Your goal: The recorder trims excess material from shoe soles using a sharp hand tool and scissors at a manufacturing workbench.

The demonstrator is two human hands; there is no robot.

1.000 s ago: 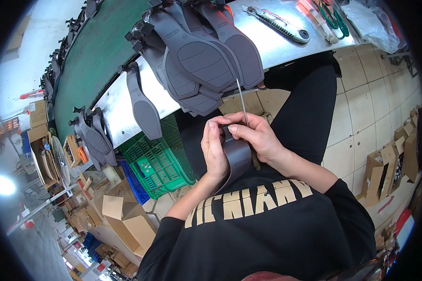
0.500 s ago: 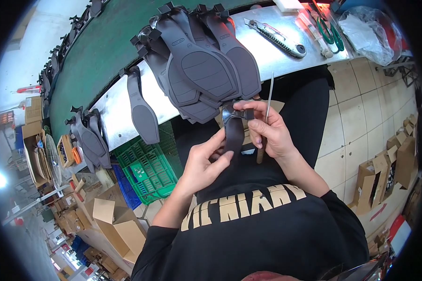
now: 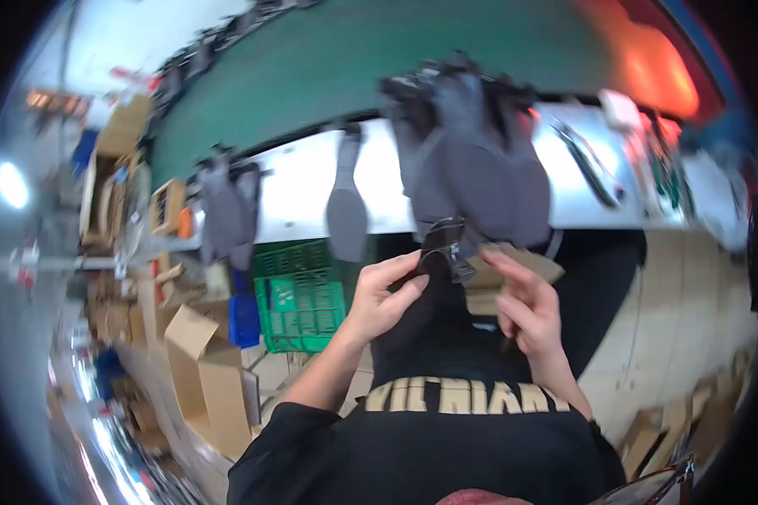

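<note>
My left hand (image 3: 379,296) pinches a dark shoe sole (image 3: 440,237), its narrow end with a black squarish piece turned toward my right hand. Just right of it, my right hand (image 3: 529,310) is apart from the sole, index finger stretched out and the other fingers curled. A thin metal rod with a brown handle stays in that hand, mostly hidden and blurred. Beyond my hands, a pile of dark grey shoe soles (image 3: 501,181) lies on the metal bench edge (image 3: 290,189). A single sole (image 3: 346,215) lies left of the pile.
More soles (image 3: 227,210) hang over the bench edge farther left. A box cutter (image 3: 589,164) and green-handled scissors (image 3: 667,181) lie at the right, near a clear plastic bag (image 3: 720,194). Below the bench are a green crate (image 3: 303,311) and an open carton (image 3: 215,387). A green belt runs behind.
The view has swung, so the bench and soles appear farther right and lower. My right hand has come off the sole, its index finger now extended. My left hand still holds the sole.
</note>
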